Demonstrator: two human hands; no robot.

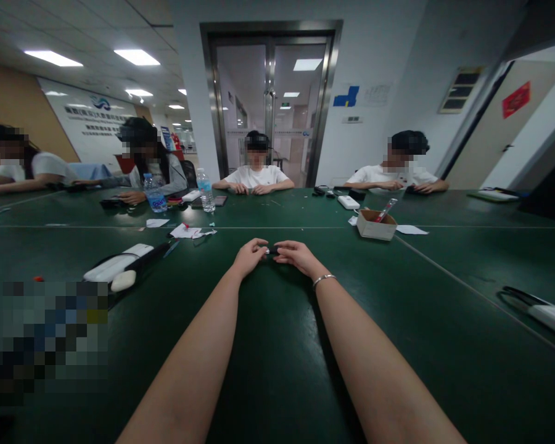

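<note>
Both my arms reach forward over the dark green table (277,345). Between my hands is a small black object with a shiny silver end (272,251), too small to name. The fingertips of my left hand (250,258) pinch it at the silver end. My right hand (300,256), with a silver bracelet (324,280) at the wrist, closes its fingers on the black end. The fingers cover part of the object.
A small cardboard box (377,227) stands ahead to the right. Paper scraps (185,231) and water bottles (206,194) lie or stand ahead left. Nearer on the left is a white device (119,262) with a cable. Several people sit across the table, one person (258,172) straight ahead.
</note>
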